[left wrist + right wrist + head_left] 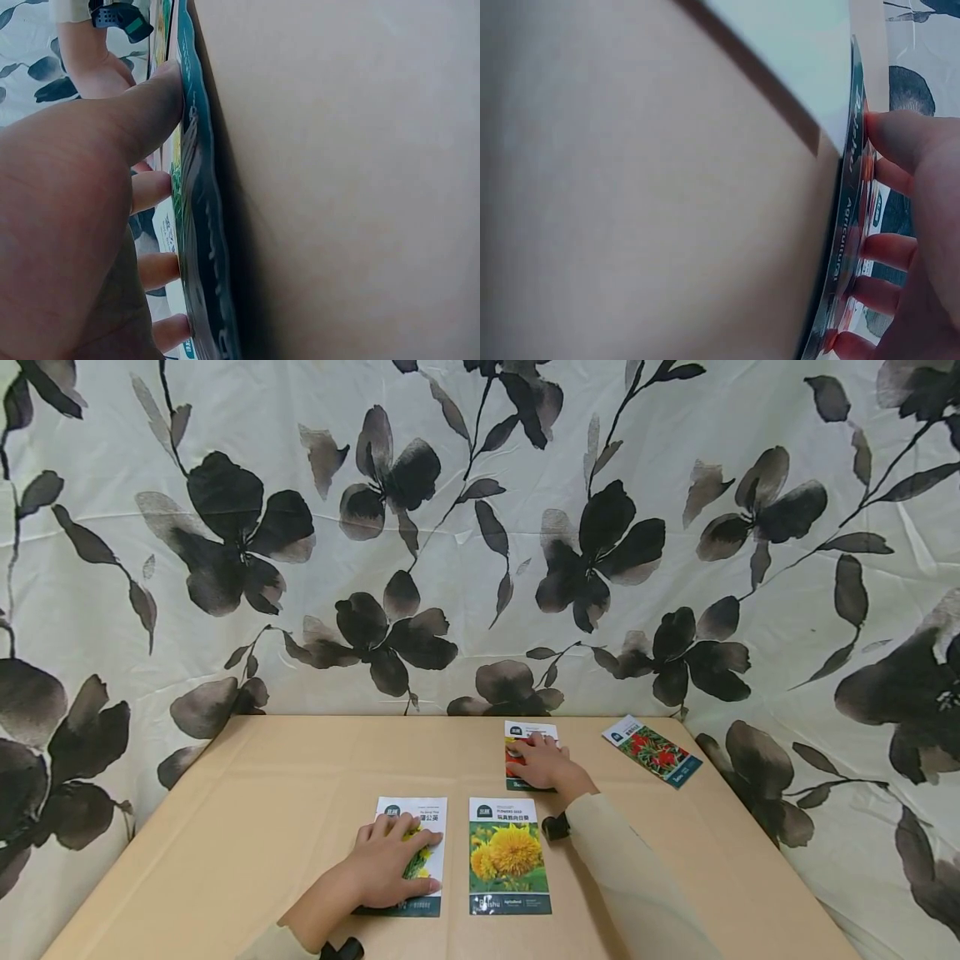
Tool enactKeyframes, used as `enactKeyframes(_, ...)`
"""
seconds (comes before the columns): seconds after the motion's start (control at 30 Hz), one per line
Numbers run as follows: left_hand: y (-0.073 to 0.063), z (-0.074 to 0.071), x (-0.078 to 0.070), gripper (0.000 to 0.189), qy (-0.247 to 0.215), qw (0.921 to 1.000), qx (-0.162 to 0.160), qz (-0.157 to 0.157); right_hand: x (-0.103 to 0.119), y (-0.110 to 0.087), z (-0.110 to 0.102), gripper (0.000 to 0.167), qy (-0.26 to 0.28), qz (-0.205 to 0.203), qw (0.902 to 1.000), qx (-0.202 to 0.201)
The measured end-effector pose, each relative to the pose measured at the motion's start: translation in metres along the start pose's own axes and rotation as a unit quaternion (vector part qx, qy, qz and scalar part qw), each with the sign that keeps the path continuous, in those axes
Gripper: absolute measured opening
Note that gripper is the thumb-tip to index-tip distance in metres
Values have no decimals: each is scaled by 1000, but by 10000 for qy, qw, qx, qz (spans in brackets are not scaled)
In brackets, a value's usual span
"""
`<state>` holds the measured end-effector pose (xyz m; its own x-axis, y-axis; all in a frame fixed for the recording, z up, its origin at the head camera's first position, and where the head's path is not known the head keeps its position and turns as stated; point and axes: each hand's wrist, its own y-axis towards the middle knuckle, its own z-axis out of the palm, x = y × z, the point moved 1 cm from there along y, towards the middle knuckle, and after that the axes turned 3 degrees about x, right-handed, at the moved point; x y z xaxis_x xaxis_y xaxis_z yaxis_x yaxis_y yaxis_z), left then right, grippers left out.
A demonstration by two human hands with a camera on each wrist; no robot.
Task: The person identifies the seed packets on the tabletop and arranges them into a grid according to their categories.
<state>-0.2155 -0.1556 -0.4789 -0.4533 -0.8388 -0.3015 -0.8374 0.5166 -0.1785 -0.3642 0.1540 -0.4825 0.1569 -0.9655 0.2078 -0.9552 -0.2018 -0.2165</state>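
L hand (393, 864) lies palm-down w/ fingers spread, not curled, pressing on the L pkt (412, 906); it hides much of the pkt's yellow-flower photo. L wrist view: thumb + fingertips touch the face; the near edge is wavy w/ a shadow under it. R hand (543, 762) reaches fwd, fingers spaced out, thumb + tips touching the red-photo pkt (528, 727) at the bench's far edge; "Agricultural" is legible on its dark band. Both wrists carry a dark device, (343, 949) on L, (556, 827) on R; sleeves are cream.

Yellow-flower pkt (510, 856) lies face-up, approx. upright to the viewer, just R of the L pkt w/ a gap btwn, no hand on it. Tilted pkt (652, 752), red flowers, is at an angle near the bench's far R corner. All 4 pkts are on the tan bench (262, 827). Behind: white cloth (487, 552) w/ dk floral print.
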Motion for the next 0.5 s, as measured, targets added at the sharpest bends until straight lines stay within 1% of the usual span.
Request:
enactKeyframes(0.2, 0, -1, 0, 69, -20, 10000, 23, -18, 4, 0, 0, 54, -54, -15, 10000, 1)
enactKeyframes(0.5, 1, 1, 1, 69, 34, 10000, -8, -19, 10, 3, 1, 55, -7, 0, 10000, 13)
